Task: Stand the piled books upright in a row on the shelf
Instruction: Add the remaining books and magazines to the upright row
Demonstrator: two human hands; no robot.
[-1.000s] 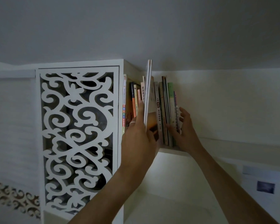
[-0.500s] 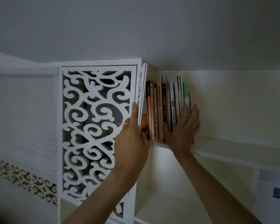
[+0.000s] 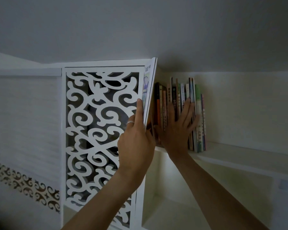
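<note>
On shelf (image 3: 239, 156) | left hand (image 3: 136, 143) grips thin book (image 3: 149, 90) | right hand (image 3: 178, 130) flat, hiding spines (image 3: 198, 113)

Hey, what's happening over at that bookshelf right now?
A person is shelving books. The left hand grips a tall thin book at the left end of the row, next to the white scrollwork side panel; it leans a little. The right hand presses flat against the spines of the row of upright books on the shelf.
</note>
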